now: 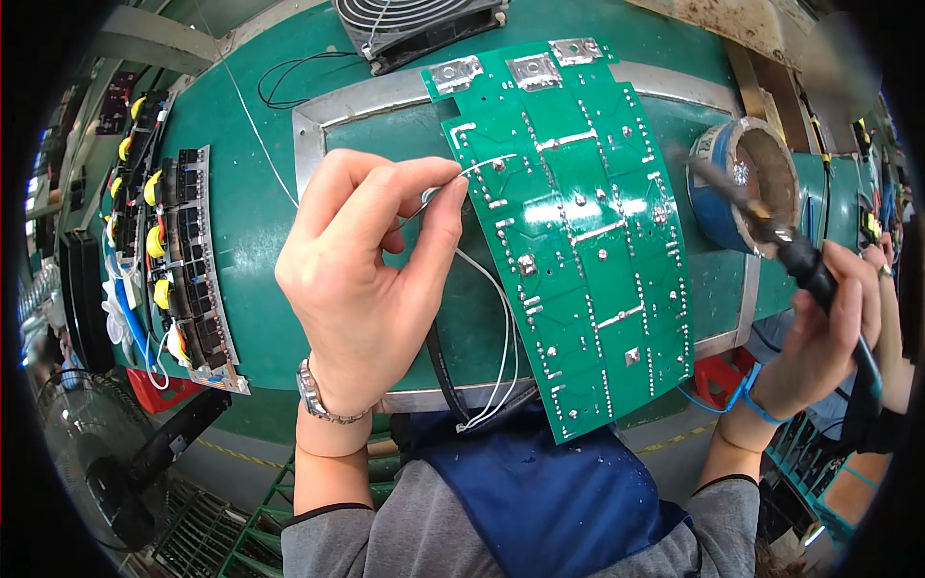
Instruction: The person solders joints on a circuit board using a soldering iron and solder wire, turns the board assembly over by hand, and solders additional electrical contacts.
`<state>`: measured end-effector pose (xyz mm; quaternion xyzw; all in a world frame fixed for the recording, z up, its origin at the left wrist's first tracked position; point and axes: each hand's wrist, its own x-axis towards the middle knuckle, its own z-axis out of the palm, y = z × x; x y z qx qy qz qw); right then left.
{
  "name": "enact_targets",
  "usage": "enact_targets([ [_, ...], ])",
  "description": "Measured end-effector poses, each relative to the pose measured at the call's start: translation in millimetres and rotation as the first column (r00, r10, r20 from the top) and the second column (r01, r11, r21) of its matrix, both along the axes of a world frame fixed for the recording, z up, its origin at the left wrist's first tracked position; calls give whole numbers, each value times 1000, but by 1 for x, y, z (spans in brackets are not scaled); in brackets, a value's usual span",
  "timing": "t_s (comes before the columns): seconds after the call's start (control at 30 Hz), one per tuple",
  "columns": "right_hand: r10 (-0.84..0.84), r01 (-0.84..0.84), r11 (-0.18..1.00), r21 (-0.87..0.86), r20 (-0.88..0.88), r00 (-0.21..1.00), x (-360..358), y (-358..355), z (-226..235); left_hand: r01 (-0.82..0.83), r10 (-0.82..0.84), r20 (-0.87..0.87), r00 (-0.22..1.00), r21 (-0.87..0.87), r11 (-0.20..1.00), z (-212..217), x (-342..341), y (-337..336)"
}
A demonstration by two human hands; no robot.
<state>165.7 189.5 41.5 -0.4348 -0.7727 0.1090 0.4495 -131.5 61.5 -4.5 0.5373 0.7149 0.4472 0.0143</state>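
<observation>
Pinching a thin silvery wire (487,163) over a green circuit board (631,289); gripping a soldering iron (805,262) at 3 o'clock.

Nearest, at 6 o'clock: blue apron (568,501). Next, at 10 o'clock from the view's middle: left hand (371,231), thumb and forefinger pressed together on the wire, its free end over the board's 11 o'clock part. At 3 o'clock: right hand (829,318), fingers curled round the iron's dark handle, pointing toward 10 o'clock, tip blurred before a blue round pot (708,217); touching or apart, cannot tell. Just off the middle toward 2 o'clock: the board, dotted with solder, over a grey metal frame (310,120) on the green bench (246,289). Farther, at 9 o'clock: component boards (193,270), black and yellow. At 12: black fan (434,43).
</observation>
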Motion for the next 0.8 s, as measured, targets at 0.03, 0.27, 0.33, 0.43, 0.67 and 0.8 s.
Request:
enact_targets([
  [0.03, -53, 55, 998, 19, -85, 995, 11, -3, 1, 14, -14, 9, 1000, -3, 1000, -1, 1, -1],
  [0.27, -343, 340, 939, 49, 73, 937, 60, -23, -7, 105, -105, 74, 992, 7, 994, 2, 9, 0],
  [0.33, -321, 359, 922, -143, 231, 918, 66, -29, -3, 91, -89, 88, 992, -18, 996, 1, 9, 0],
  [0.43, -358, 359, 928, -103, 29, 933, 65, -35, -3, 90, -88, 100, 991, -15, 996, -2, 9, -1],
  [0.67, -261, 248, 950, -191, -47, 964, 59, -47, 4, 101, -98, 83, 992, -24, 995, -1, 7, -1],
  [0.8, -203, 170, 971, -168, -202, 958, 54, -44, 7, 141, -142, 193, 971, 21, 990, 4, 14, -3],
])
